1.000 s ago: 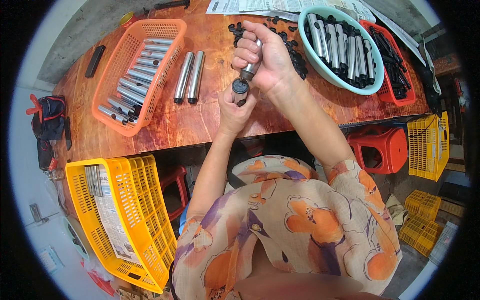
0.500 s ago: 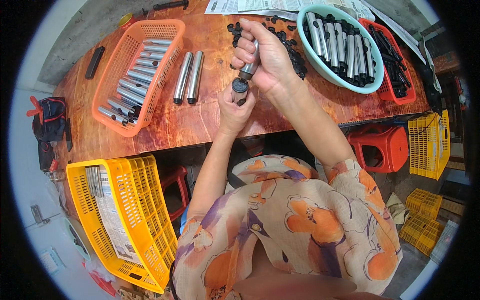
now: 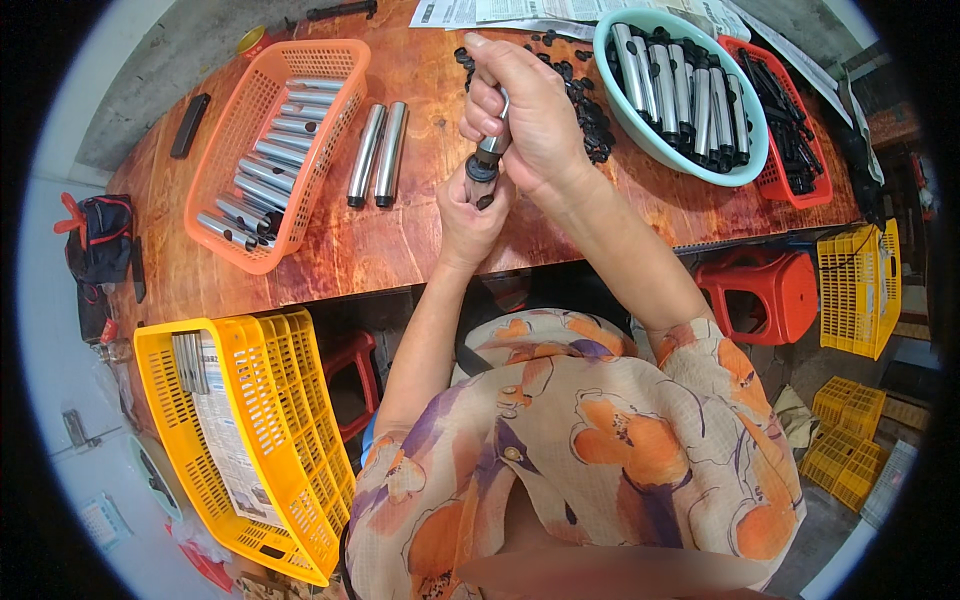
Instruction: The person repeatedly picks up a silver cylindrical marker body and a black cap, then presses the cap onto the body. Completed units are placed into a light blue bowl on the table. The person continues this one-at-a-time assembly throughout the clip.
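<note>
My left hand [image 3: 470, 222] is closed around a silver metal tube [image 3: 482, 186] whose black-capped end points up. Above it, my right hand [image 3: 530, 115] grips a second silver cylinder [image 3: 493, 143] with a dark lower end, which meets the black cap. Most of both metal pieces is hidden by my fingers. Two silver tubes [image 3: 391, 155] with black ends lie side by side on the table, left of my hands. Small black caps [image 3: 590, 120] are scattered and heaped just beyond and right of my right hand.
An orange basket [image 3: 357, 90] of silver tubes stands at the left. To the right are a light-blue basin [image 3: 690, 180] of tubes and a red basket [image 3: 815, 190] of black parts. Yellow crates [image 3: 300, 430] and a red stool [image 3: 765, 290] sit below the table [image 3: 330, 265].
My right hand has shifted slightly, and its cylinder now stands more upright with its dark end on the left tube's black cap. The left hand has barely moved.
</note>
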Available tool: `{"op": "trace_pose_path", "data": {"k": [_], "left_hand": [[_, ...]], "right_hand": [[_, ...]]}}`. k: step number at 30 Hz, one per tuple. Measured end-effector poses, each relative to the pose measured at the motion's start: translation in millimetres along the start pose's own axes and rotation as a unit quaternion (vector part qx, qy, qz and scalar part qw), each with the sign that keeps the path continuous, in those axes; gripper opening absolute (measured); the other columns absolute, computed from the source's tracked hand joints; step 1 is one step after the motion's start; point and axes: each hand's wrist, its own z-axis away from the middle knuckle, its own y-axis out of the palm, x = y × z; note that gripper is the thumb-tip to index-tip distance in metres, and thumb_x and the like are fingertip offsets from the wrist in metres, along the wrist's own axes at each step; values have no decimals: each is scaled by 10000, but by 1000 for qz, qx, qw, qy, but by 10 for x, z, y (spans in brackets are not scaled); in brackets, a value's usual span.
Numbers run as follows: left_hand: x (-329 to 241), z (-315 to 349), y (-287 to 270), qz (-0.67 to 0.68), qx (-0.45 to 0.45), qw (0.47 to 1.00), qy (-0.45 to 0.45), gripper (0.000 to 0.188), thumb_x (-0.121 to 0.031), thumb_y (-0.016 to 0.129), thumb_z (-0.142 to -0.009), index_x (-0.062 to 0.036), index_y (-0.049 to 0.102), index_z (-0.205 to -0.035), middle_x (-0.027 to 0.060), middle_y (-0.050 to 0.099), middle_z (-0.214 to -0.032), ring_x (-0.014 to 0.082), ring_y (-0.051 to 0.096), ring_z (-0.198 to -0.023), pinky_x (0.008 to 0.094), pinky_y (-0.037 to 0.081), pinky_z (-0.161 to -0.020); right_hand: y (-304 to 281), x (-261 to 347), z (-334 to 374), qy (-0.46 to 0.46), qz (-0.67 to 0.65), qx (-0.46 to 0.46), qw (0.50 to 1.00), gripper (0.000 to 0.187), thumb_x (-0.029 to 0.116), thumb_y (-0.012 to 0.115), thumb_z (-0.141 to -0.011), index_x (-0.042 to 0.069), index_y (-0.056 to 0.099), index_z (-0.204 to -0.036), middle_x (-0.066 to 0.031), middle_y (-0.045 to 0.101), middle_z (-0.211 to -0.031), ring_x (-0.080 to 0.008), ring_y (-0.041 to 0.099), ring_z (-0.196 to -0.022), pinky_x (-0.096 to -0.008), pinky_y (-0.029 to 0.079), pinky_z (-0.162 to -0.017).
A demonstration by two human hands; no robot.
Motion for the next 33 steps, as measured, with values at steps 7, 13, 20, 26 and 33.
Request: {"op": "trace_pose_path", "data": {"k": [7, 13, 20, 26, 33], "left_hand": [[92, 12, -2, 11, 9, 1000, -20, 123, -44, 654, -785, -16, 535, -768, -34, 512, -640, 44, 421, -612, 234, 378, -546], [62, 12, 21, 35, 7, 999, -16, 91, -61, 657, -794, 5, 599, -822, 5, 625, -743, 67, 529, -695, 249, 439, -624], [122, 14, 46, -58, -8, 998, 34, 178, -26, 694, -721, 0, 554, -828, -15, 481, -559, 66, 405, -552, 235, 375, -515], [115, 17, -46, 64, 45, 996, -35, 179, -6, 707, -715, -12, 585, -845, -35, 513, -557, 77, 469, -530, 253, 384, -500], [263, 122, -43, 137, 95, 979, -112, 134, -56, 734, -739, -15, 612, -778, -19, 524, -533, 67, 441, -501, 264, 377, -477]], "right_hand": [[58, -5, 64, -48, 61, 3, 997, 315, 228, 616, -896, 117, 446, -656, 44, 369, -544, -43, 342, -445, -203, 306, -428], [70, -135, 90, -179, 161, -8, 971, 296, 221, 602, -915, 82, 482, -683, 51, 381, -523, -22, 329, -439, -194, 280, -407], [29, -156, 126, -229, 251, 30, 940, 303, 229, 615, -902, 37, 571, -672, 51, 464, -537, -6, 388, -524, -203, 301, -445], [52, -113, 98, -294, 307, 156, 892, 330, 152, 604, -884, 39, 476, -601, 39, 413, -506, -20, 332, -433, -223, 253, -391], [79, 67, 58, -72, 262, 327, 905, 381, 137, 580, -873, 38, 420, -542, 19, 403, -465, -45, 332, -413, -225, 257, -393]]}}
